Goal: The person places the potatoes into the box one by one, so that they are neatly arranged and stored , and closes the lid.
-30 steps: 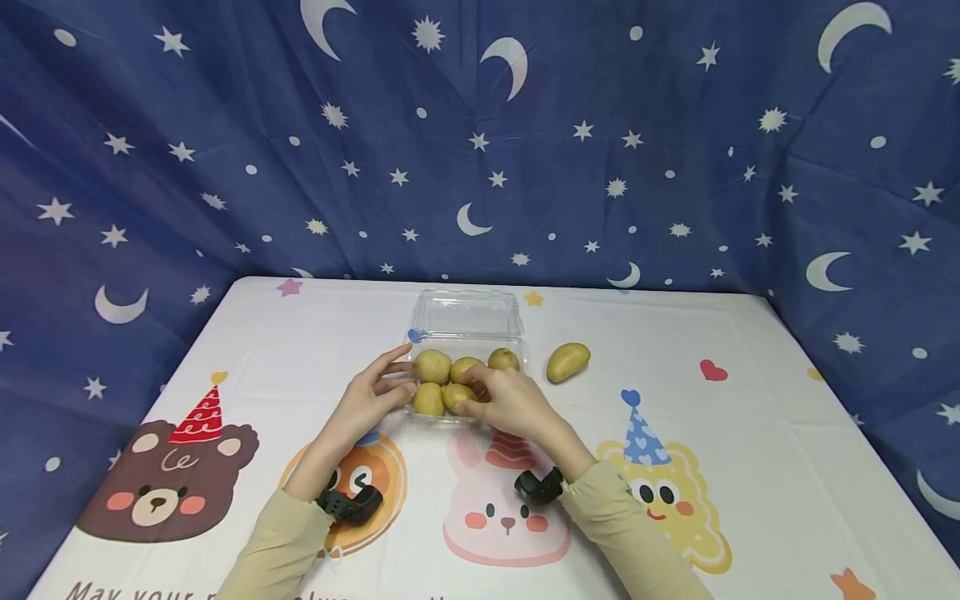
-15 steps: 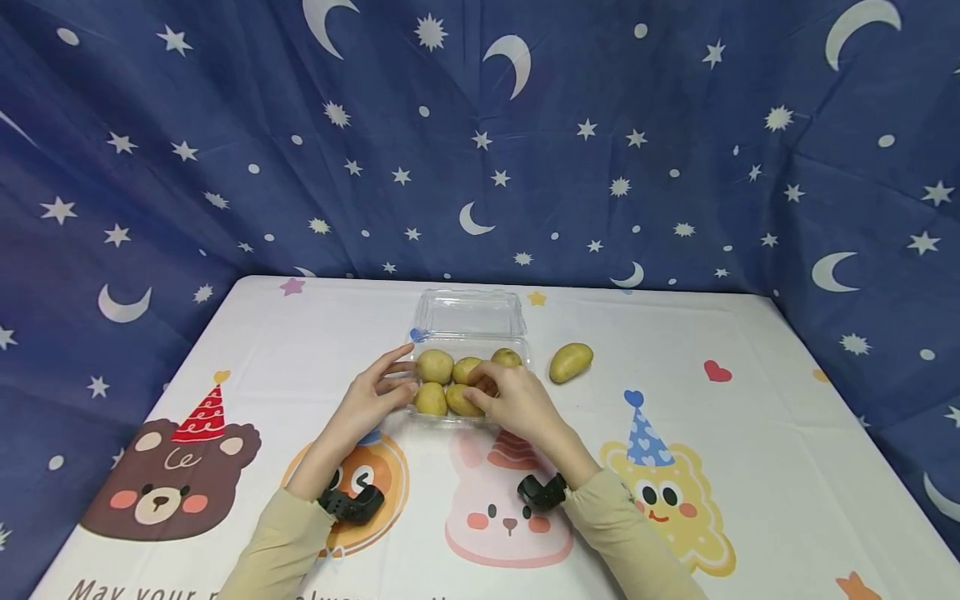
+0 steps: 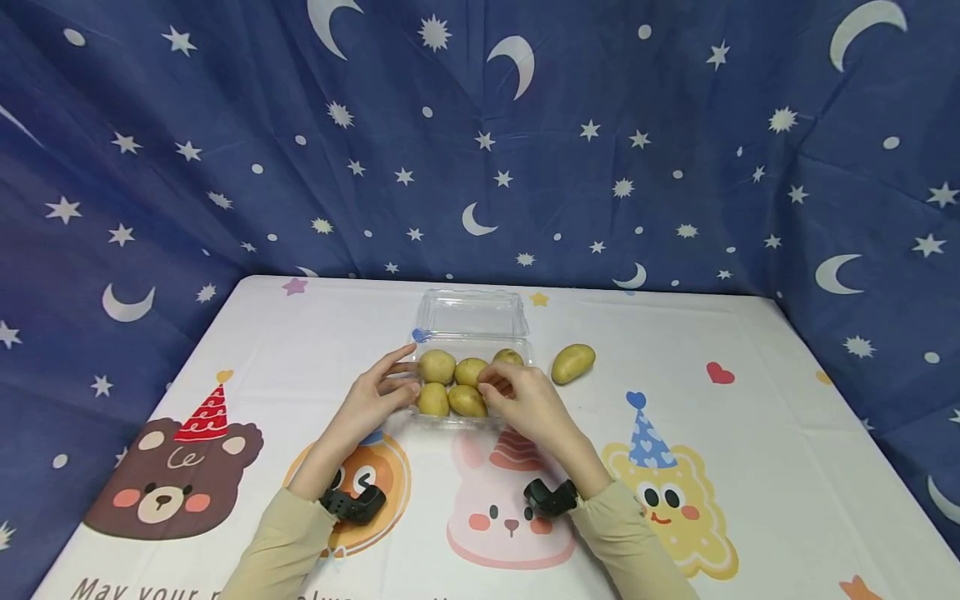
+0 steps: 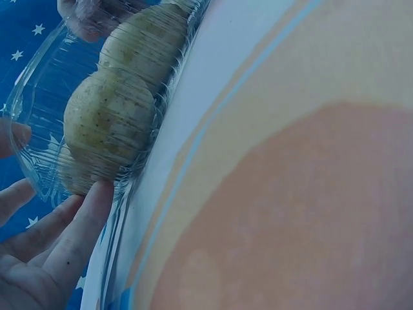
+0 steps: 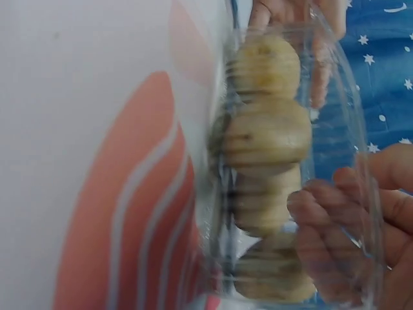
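Observation:
A clear plastic clamshell box (image 3: 457, 422) lies with its lid (image 3: 472, 313) folded back, holding several yellow-brown potatoes. At its left end, my left hand (image 3: 375, 396) rests its spread fingertips against the wall, fingers extended in the left wrist view. My right hand (image 3: 529, 404) is over the box's right part, fingers loosely bent and holding nothing. Close by its thumb lies the front potato (image 3: 467, 401); the back-middle potato (image 3: 470, 372) is near the fingertips. Another potato (image 3: 507, 357) shows behind that hand. In the right wrist view, several potatoes (image 5: 268, 139) appear through the front wall.
One longer potato (image 3: 573, 364) lies on the tablecloth (image 3: 660, 342) to the right of the box. The white cloth bears printed cartoon animals. Behind the table hangs a dark blue curtain (image 3: 555, 217) with moons and stars.
My right hand has let go of the front potato and drawn slightly back to the right. That potato shifted and turned a little inside the box. My left hand has stayed at the left end.

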### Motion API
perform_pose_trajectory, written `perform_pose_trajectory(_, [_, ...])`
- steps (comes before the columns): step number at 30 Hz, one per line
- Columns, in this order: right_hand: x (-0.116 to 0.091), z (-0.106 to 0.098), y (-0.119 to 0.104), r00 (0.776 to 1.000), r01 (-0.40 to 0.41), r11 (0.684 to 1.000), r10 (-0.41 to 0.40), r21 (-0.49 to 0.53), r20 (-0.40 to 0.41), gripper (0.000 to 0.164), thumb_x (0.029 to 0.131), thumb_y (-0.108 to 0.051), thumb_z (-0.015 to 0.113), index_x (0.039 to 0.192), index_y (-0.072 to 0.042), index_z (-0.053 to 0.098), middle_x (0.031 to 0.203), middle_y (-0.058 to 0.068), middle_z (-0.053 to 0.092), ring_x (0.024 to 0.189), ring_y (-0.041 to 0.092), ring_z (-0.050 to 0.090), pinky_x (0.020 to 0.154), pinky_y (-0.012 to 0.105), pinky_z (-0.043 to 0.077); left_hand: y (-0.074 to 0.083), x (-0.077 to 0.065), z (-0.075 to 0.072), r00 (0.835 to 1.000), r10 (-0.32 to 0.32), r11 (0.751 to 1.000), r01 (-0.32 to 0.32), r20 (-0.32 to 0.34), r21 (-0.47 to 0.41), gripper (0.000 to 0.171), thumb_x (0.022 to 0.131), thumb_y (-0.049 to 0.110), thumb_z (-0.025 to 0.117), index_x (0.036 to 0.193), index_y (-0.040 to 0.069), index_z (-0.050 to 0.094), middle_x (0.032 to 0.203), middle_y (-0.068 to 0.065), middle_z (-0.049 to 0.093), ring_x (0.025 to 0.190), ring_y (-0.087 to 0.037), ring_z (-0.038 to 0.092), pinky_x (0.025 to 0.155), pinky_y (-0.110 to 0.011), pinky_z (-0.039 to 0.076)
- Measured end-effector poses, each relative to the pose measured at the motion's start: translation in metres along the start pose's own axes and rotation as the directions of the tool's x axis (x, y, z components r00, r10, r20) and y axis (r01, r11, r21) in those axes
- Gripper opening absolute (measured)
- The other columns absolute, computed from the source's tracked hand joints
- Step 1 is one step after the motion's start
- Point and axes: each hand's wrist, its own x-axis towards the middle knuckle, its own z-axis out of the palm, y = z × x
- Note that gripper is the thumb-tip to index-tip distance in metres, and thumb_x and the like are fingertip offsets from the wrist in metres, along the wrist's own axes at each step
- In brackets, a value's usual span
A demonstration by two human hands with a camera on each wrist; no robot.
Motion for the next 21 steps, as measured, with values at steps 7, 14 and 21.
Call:
perform_pose_trajectory(7, [-0.003,-0.011,0.005,0.999,0.034,0.996,-0.037,0.087,0.034,0.015,0.089,-0.013,0.066,0.103,-0.007,0.07,0.092,0.001,0.072,0.08,0.012,0.066,0.072,0.023,0.056,-0.001,0.0,0.001,1.0,0.002,1.0,-0.002,0.002,-0.008,0.063,0.093,0.01,0.059,0.15,0.014,0.033,0.14,-0.024,0.049,0.125,-0.04,0.053,0.085,-0.028,0.058])
perform_pose_trajectory(14, [-0.003,-0.018,0.009,0.995,0.069,0.987,-0.079,0.142,0.064,0.019,0.088,-0.01,0.066,0.107,-0.005,0.069,0.096,0.004,0.071,0.088,0.016,0.068,0.08,0.034,0.057,0.0,-0.001,0.001,1.0,-0.007,1.0,0.007,-0.004,0.008,0.062,0.093,0.012,0.06,0.15,0.018,0.034,0.14,-0.023,0.049,0.125,-0.039,0.054,0.085,-0.029,0.058])
perform_pose_trajectory(21, [-0.002,-0.027,0.011,0.997,0.043,0.985,-0.054,0.164,0.062,0.021,0.089,-0.009,0.065,0.109,-0.005,0.068,0.105,0.008,0.071,0.093,0.022,0.067,0.084,0.045,0.055,0.002,-0.001,0.0,1.0,-0.004,1.0,0.004,-0.005,0.012,0.062,0.093,0.013,0.06,0.15,0.016,0.034,0.14,-0.023,0.049,0.125,-0.039,0.054,0.086,-0.03,0.058])
